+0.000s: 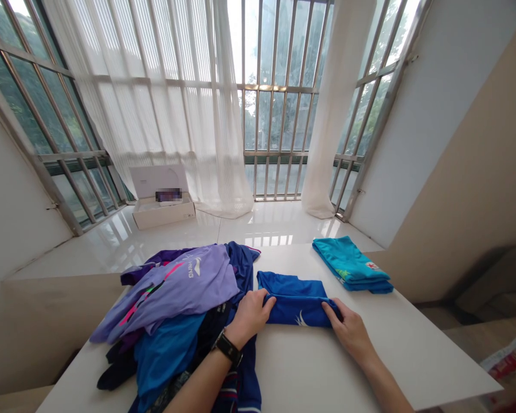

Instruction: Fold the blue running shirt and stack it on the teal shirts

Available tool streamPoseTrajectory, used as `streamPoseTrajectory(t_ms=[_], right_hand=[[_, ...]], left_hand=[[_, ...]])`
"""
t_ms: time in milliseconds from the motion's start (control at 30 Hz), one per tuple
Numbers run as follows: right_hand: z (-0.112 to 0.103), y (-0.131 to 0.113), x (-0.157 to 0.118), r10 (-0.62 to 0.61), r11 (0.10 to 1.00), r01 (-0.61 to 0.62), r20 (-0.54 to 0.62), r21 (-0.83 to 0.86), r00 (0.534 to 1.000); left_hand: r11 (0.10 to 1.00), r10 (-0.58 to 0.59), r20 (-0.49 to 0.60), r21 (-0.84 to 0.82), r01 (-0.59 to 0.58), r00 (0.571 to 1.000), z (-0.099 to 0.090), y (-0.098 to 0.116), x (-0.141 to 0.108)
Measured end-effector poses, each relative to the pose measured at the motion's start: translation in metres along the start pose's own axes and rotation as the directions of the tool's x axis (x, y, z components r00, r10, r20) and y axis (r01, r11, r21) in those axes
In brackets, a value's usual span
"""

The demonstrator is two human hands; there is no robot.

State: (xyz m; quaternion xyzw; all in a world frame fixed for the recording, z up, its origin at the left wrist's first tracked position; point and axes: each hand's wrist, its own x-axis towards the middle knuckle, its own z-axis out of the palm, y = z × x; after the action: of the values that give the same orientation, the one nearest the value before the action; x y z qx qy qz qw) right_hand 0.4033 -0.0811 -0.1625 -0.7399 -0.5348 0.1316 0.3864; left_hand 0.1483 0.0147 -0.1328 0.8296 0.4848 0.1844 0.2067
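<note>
Well, left hand: narrow, fingers curled over the left end of the top fold of the blue shirt, thumb side toward the pile. A black watch sits on the wrist.

Right hand: narrow as well, pinching the right end of that same fold, with the fingers at the shirt's edge and the wrist angled in from the lower right.

Blue shirt: flat on the table, between the pile and the teal shirt, folded into a long band. A flap is turned over along its near side, a white mark shows on the front, and the far part lies smooth. Both hands hold it, one at each end.

Pile: a loose heap of clothes to the left of the blue shirt and touching the left hand's wrist. A lilac shirt with pink stripes and dark lettering lies on top, with purple, bright blue and black garments tucked around it.

Teal shirt: folded neatly near the table's far edge, to the right, well apart from the hands, with a small print showing.

Room: white curtains hang over barred windows beyond the table. An open white box sits on the glossy floor by the curtains. Part of its contents is blurred.
</note>
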Motion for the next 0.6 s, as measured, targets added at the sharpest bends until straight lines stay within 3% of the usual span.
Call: streamPoseTrajectory(t_ms=[167, 300, 433, 533, 600], right_hand=[[0.0003, 0.002, -0.0005, 0.064, 0.997, -0.067, -0.046, -0.046, 0.997], [0.0012, 0.0027, -0.0004, 0.053, 0.986, -0.058, -0.037, -0.155, 0.998], [0.0032, 0.0011, 0.0005, 0.116, 0.973, -0.118, -0.021, -0.198, 0.993], [0.0044, 0.0013, 0.0014, 0.169, 0.96, -0.174, -0.043, -0.219, 0.985], [0.0037, 0.0025, 0.0023, 0.202, 0.948, -0.209, -0.054, -0.239, 0.978]], left_hand=[[0.997, -0.024, 0.016, 0.079, 0.022, 1.0, -0.0001, 0.0001, -0.0007], [0.992, -0.042, 0.029, 0.119, 0.039, 0.999, -0.0026, 0.0029, -0.001], [0.989, -0.055, 0.022, 0.135, 0.052, 0.998, -0.0013, 0.0032, -0.0016], [0.988, -0.017, -0.045, 0.152, 0.024, 0.999, 0.002, 0.0028, -0.0021], [0.979, 0.085, -0.15, 0.194, -0.055, 0.985, 0.0037, 0.0042, -0.0028]])
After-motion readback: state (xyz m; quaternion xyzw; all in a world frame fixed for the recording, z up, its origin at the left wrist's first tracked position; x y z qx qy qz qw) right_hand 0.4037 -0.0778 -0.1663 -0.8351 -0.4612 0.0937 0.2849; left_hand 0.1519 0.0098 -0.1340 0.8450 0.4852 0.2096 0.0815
